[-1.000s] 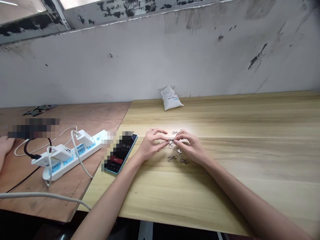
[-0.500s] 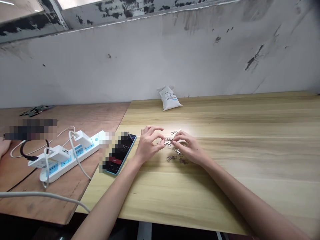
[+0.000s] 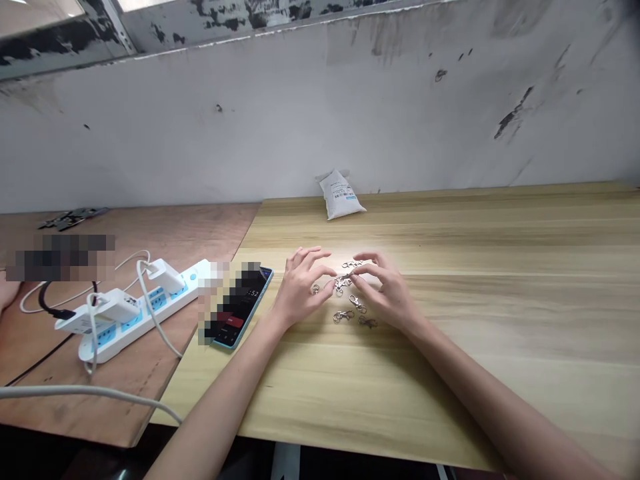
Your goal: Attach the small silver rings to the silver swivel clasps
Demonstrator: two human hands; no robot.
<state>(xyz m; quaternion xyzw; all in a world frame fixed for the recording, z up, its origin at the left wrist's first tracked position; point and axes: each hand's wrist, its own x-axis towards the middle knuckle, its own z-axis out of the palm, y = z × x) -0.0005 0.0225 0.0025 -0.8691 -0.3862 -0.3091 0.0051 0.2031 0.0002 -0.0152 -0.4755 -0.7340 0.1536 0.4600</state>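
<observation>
Small silver swivel clasps with key rings lie in a loose cluster on the wooden tabletop. My right hand (image 3: 383, 287) pinches one metal swivel clasp (image 3: 345, 277) between thumb and index finger, just above the pile. Facing it from the left is my left hand (image 3: 305, 283), its thumb and index finger apart at the clasp's near end and its other fingers spread. Below the hands lie one clasp (image 3: 357, 303), another clasp (image 3: 343, 316) and a darker clasp (image 3: 367, 322). Another clasp (image 3: 351, 265) sits behind the fingers, and a ring (image 3: 315, 289) shows under my left hand.
A phone (image 3: 243, 310) lies left of my left forearm. Beyond it, a white power strip (image 3: 150, 313) with plugged chargers and cables rests on a browner board (image 3: 125, 407). A white labelled packet (image 3: 343, 197) stands near the wall. Another person's hand (image 3: 7, 290) shows at the left edge.
My left finger and thumb have parted and drawn slightly away from the metal. My right hand has turned a little, with the clasp still pinched, and its fingers show more clearly.
</observation>
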